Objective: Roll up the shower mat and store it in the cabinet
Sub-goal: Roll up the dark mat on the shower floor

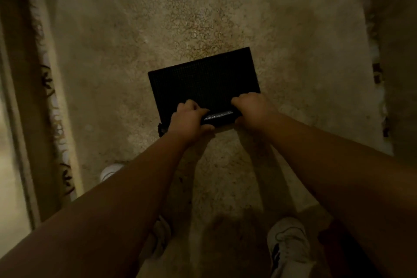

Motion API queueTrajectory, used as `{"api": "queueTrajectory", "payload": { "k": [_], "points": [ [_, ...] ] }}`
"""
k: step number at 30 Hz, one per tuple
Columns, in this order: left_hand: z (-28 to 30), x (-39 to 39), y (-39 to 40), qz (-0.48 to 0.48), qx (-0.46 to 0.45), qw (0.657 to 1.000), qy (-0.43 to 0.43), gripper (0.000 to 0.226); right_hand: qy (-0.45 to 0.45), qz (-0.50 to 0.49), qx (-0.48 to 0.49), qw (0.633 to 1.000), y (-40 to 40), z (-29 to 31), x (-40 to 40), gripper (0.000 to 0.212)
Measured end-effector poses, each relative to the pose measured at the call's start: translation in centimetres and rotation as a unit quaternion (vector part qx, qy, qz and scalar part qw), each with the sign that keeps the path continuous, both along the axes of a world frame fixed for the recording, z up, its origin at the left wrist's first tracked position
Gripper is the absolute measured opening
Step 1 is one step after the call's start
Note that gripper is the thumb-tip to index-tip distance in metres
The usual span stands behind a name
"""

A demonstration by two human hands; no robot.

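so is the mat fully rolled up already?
No. Only the near edge of the black mat is rolled, under the left hand and right hand; most of it lies flat on the rug.

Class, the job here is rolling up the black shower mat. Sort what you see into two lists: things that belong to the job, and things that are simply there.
Part of the job:
- black shower mat, near edge rolled
- left hand on the roll
- right hand on the roll

Simply there:
- shaggy beige rug under the mat
- white shoes
- patterned carpet border

bare rug (293, 56) around mat (203, 77), shoe (290, 246) near
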State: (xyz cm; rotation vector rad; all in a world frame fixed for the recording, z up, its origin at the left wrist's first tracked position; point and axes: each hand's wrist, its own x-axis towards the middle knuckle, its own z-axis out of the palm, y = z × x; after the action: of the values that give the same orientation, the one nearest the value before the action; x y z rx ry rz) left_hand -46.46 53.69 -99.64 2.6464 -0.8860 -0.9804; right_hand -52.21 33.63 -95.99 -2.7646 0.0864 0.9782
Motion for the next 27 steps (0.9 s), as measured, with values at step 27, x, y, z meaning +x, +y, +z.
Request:
{"api": "queueTrajectory", "payload": {
  "k": [27],
  "points": [
    [0.3, 0.3, -0.2, -0.031, -0.092, 0.986, -0.135, 0.062, -0.090, -0.098, 0.045, 0.990, -0.6, -1.6, -0.5, 0.059]
  ]
}}
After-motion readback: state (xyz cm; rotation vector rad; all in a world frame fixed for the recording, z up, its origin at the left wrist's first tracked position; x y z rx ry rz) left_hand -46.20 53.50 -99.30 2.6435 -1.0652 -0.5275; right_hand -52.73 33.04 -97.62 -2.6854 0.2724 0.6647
